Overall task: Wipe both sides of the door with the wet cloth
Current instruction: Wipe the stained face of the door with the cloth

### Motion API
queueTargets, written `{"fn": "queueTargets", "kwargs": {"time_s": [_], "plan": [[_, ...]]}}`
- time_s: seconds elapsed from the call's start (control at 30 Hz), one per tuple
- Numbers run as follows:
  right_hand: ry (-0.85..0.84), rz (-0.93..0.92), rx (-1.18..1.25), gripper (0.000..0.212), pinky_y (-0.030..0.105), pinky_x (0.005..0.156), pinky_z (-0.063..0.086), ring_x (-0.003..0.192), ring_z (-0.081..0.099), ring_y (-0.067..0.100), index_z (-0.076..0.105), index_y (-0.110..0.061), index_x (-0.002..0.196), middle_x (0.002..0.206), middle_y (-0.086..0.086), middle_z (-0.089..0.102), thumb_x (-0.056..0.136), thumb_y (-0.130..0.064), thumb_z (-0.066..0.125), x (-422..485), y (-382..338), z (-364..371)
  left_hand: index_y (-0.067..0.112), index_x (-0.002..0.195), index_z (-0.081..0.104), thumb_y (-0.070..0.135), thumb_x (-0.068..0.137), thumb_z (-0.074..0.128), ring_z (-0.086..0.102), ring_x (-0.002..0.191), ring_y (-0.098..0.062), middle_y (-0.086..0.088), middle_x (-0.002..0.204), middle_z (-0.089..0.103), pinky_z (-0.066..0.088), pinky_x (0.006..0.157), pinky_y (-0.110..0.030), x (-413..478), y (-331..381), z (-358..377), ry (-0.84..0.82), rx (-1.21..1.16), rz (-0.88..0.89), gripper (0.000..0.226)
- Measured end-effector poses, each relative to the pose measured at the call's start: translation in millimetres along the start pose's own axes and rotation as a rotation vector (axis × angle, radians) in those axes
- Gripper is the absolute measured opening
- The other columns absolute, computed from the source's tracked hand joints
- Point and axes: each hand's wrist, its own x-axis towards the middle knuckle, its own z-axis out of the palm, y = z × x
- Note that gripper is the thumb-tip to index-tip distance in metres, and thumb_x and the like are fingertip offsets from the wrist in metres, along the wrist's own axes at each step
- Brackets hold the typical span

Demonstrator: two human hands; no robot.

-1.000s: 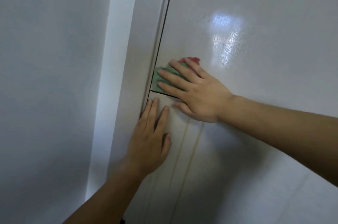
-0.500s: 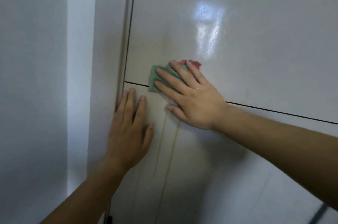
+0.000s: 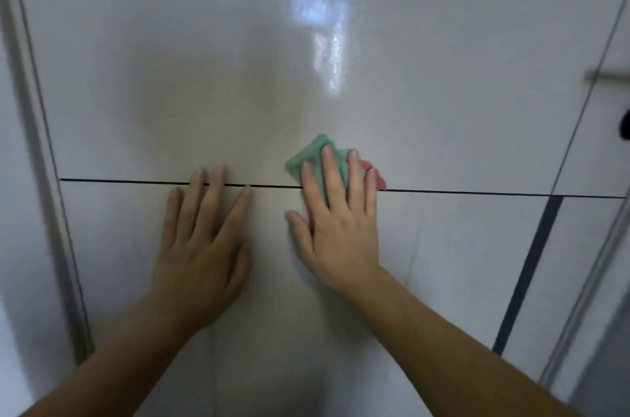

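Note:
A glossy off-white door [image 3: 211, 69] fills the view, crossed by a thin black horizontal groove at mid height. My right hand [image 3: 337, 222] lies flat on the door and presses a green and pink cloth [image 3: 308, 155] against it, right on the groove; most of the cloth is hidden under the fingers. My left hand [image 3: 204, 239] rests flat on the door beside it, fingers spread, fingertips reaching the groove, holding nothing. A wet sheen shows on the panel above the cloth.
The door frame [image 3: 37, 144] runs down the left side. At the right edge a blurred metal door handle [image 3: 610, 77] sticks out, with a dark round fitting [image 3: 625, 125] below it. A dark vertical strip [image 3: 531, 266] crosses the lower right panel.
My right hand slid the cloth to the right along the groove, away from the frame. My left hand followed to the right. The view turned right, bringing the handle into sight.

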Motion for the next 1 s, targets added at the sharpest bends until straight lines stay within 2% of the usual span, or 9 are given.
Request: {"fn": "queueTargets", "kwargs": {"time_s": [0.07,0.27,0.3,0.4,0.47,0.63,0.73,0.87,1.0], "plan": [[0.004,-0.002,-0.008,0.064,0.054,0.126,0.006,0.156,0.006,0.035,0.027,-0.021,0.159,0.168,0.003,0.008,0.103,-0.047,0.042,-11.7,35.4,-5.2,0.006,0.153,0.041,0.035,0.096,0.042,0.017,0.154,-0.046,-0.027,0.165,0.021,0.016,0.122,-0.064,8.2,12.3,2.7,-0.017,0.016,0.041,0.064],[0.210,0.769,0.116,0.068,0.065,0.120,0.009,0.156,0.000,0.039,0.016,-0.009,0.162,0.170,0.015,0.003,0.104,-0.042,0.030,-39.1,155.3,-24.4,0.005,0.149,0.049,0.033,0.094,0.043,0.024,0.152,-0.045,-0.027,0.164,0.024,0.024,0.118,-0.067,26.1,66.5,16.2,-0.052,0.031,0.127,0.062],[0.221,0.768,0.123,0.069,0.065,0.121,0.008,0.156,0.000,0.041,0.017,-0.007,0.162,0.169,0.017,0.004,0.104,-0.042,0.031,-40.2,152.7,-23.1,0.005,0.149,0.050,0.033,0.094,0.043,0.025,0.152,-0.045,-0.027,0.164,0.024,0.025,0.118,-0.067,27.9,76.9,20.2,-0.059,0.031,0.135,0.062],[0.109,0.461,0.070,0.066,0.059,0.125,0.003,0.155,0.001,0.043,0.019,-0.010,0.161,0.169,0.015,0.004,0.105,-0.045,0.030,-58.8,141.1,-15.0,0.007,0.148,0.051,0.034,0.095,0.042,0.027,0.152,-0.044,-0.027,0.164,0.027,0.026,0.117,-0.067,32.9,107.6,32.3,-0.077,0.019,0.153,0.061],[0.051,0.357,0.020,0.065,0.058,0.125,0.004,0.156,0.001,0.041,0.016,-0.014,0.161,0.169,0.011,0.003,0.106,-0.047,0.026,-74.7,170.5,-20.3,0.007,0.148,0.052,0.034,0.094,0.042,0.026,0.152,-0.044,-0.026,0.164,0.027,0.025,0.118,-0.067,35.2,126.2,39.4,-0.071,0.018,0.151,0.061],[0.115,0.787,0.091,0.071,0.060,0.123,0.002,0.156,-0.009,0.035,0.005,-0.012,0.163,0.170,0.012,-0.007,0.105,-0.050,0.019,-89.1,258.8,-43.8,0.011,0.149,0.053,0.035,0.091,0.047,0.025,0.151,-0.047,-0.026,0.164,0.027,0.018,0.121,-0.066,40.5,163.6,55.2,-0.052,0.049,0.066,0.062],[0.087,0.626,0.057,0.071,0.060,0.124,0.002,0.155,-0.003,0.043,0.013,-0.006,0.161,0.168,0.020,0.000,0.105,-0.050,0.022,-108.9,227.6,-27.8,0.011,0.150,0.051,0.035,0.091,0.049,0.023,0.151,-0.049,-0.027,0.164,0.024,0.015,0.120,-0.068,41.7,175.8,60.5,-0.030,0.060,0.025,0.064],[-0.016,0.392,0.000,0.066,0.058,0.125,0.003,0.155,0.000,0.042,0.018,-0.013,0.161,0.168,0.012,0.002,0.106,-0.050,0.023,-141.4,227.4,-22.6,0.008,0.150,0.049,0.037,0.091,0.048,0.018,0.152,-0.047,-0.027,0.165,0.020,0.012,0.121,-0.068,41.3,184.9,58.6,-0.055,0.058,-0.022,0.066],[0.132,0.814,0.143,0.068,0.058,0.124,-0.001,0.156,-0.012,0.031,0.001,-0.019,0.163,0.170,0.008,-0.010,0.105,-0.051,0.017,-113.7,285.6,-41.4,0.006,0.150,0.049,0.035,0.092,0.045,0.022,0.153,-0.041,-0.025,0.164,0.026,0.012,0.123,-0.060,53.6,217.2,61.2,-0.053,0.013,0.108,0.065]]}}
